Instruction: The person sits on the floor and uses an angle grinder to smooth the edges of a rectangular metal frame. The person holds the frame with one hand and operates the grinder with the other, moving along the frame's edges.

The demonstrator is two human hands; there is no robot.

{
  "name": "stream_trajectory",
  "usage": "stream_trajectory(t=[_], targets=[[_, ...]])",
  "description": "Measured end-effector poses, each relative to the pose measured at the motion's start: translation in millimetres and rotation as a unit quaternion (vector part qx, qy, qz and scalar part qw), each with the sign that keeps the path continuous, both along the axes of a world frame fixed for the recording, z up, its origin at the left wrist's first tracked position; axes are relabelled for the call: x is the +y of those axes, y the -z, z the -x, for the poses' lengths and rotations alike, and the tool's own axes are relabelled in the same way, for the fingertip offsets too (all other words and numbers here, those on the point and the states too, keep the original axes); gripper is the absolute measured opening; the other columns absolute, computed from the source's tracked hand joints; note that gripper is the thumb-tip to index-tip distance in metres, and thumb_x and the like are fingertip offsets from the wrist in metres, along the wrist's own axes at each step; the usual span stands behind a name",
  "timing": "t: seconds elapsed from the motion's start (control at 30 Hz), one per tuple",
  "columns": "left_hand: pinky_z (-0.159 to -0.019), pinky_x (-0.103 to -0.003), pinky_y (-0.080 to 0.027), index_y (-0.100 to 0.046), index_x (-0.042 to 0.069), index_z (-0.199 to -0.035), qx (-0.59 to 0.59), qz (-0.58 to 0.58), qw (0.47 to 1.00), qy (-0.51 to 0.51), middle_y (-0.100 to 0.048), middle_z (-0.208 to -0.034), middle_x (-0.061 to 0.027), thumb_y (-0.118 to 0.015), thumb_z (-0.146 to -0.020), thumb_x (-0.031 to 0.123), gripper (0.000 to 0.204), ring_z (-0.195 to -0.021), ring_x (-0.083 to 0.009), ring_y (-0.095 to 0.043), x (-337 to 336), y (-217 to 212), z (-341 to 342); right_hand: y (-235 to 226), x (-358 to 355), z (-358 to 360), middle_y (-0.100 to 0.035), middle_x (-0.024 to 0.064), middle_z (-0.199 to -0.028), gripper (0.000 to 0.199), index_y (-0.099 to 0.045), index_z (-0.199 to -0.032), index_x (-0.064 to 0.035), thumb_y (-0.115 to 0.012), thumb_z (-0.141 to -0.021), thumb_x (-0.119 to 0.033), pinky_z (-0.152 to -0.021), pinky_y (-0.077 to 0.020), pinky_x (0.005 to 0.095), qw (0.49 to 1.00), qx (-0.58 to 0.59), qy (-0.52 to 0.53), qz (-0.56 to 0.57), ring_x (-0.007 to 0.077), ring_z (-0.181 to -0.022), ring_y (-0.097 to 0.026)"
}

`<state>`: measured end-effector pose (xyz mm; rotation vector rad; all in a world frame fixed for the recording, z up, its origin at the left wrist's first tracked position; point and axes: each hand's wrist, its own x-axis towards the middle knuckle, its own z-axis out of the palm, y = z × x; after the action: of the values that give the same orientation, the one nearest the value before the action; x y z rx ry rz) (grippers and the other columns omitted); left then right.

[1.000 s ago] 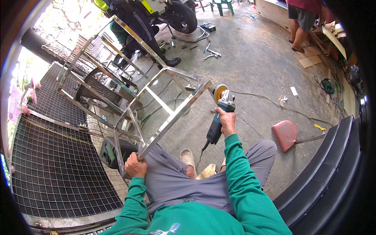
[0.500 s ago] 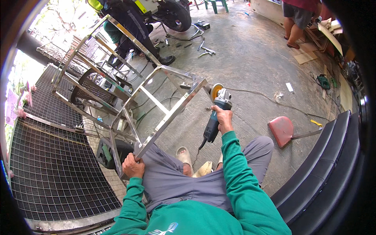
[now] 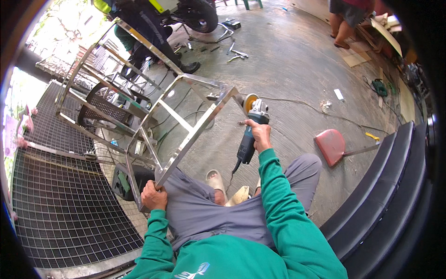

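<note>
Right hand (image 3: 260,136), centre of frame, wraps its grip around the body of the angle grinder (image 3: 250,130); the disc sits at the far upper corner of the steel frame (image 3: 195,132). Left hand (image 3: 153,195), lower left, is clenched on the frame's near corner. Good practice here is probably light, even disc pressure with the frame braced firmly. The grinder's long axis runs from lower centre upward, disc end pointing away from the person

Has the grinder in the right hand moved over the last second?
Cannot tell for sure. The grinder in the right hand sits with its disc at the far corner of the metal frame, as before; the head camera itself shifted.
</note>
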<state>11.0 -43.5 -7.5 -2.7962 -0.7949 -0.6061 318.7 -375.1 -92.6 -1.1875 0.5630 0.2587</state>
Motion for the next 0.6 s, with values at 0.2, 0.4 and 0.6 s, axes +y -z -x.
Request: stream_trajectory(t=[0.2, 0.4, 0.6], targets=[[-0.074, -0.052, -0.049, -0.057, 0.01, -0.091, 0.006, -0.014, 1.0, 0.012, -0.066, -0.085, -0.0091, -0.071, -0.077, 0.012, 0.02, -0.086, -0.0367, -0.067, 0.8, 1.1, -0.6, -8.8, 10.9, 0.5, -0.07, 0.0071, -0.083, 0.031, -0.074, -0.096, 0.0022, -0.089, -0.076, -0.017, -0.058, -0.054, 0.0397, 0.997, -0.077, -0.004, 0.006, 0.018, -0.066, -0.064], [-0.073, -0.052, -0.05, -0.058, 0.009, -0.089, 0.001, -0.011, 1.0, -0.003, -0.066, -0.084, -0.0109, -0.07, -0.078, 0.01, 0.017, -0.085, -0.0382, -0.067, -4.7, 2.7, 0.3, -5.9, 14.5, -1.2, -0.069, 0.0079, -0.081, 0.029, -0.073, -0.092, 0.0014, -0.088, -0.075, -0.017, -0.058, -0.0556, 0.0406, 0.997, -0.07, 0.011, -0.014, 0.0193, -0.065, -0.065], [-0.073, -0.054, -0.049, -0.056, 0.006, -0.089, 0.015, 0.001, 1.0, 0.001, -0.068, -0.088, -0.0142, -0.07, -0.078, 0.01, 0.019, -0.085, -0.0416, -0.066, 2.3, 1.1, 0.1, 24.0, -2.9, 0.2, -0.069, 0.0116, -0.085, 0.035, -0.072, -0.093, 0.0032, -0.09, -0.072, -0.019, -0.056, -0.0573, 0.0455, 0.998, 0.039, 0.031, 0.042, 0.0224, -0.065, -0.065]])
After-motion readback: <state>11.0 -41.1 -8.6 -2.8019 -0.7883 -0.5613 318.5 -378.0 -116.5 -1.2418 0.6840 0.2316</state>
